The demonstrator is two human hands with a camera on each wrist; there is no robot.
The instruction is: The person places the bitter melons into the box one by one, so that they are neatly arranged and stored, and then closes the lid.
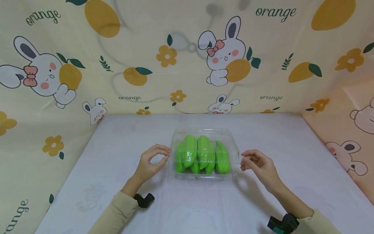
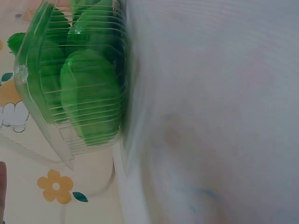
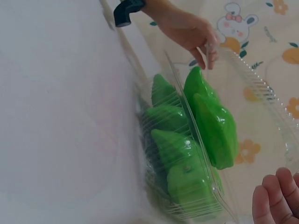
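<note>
A clear plastic clamshell box [image 1: 204, 175] stands on the table in front of me, filled with several glossy green star fruits [image 1: 189, 151]. Its transparent lid [image 3: 261, 70] is tilted up over the fruits, which rise above the base's rim in the right wrist view. At the lid's left edge, my left hand [image 1: 150, 162] pinches with thumb and fingertips. My right hand [image 1: 261, 167] pinches the opposite edge, its fingers bent. The right wrist view shows only some fingertips [image 3: 275, 198] of that hand; its thumb is hidden there.
A white cloth covers the table [image 1: 193, 208]. Behind it hangs a cream curtain [image 1: 187, 78] printed with rabbits and oranges, which also runs along the left; a peach-coloured one [image 1: 344, 113] borders the right. Each wrist wears a black camera [image 1: 144, 200].
</note>
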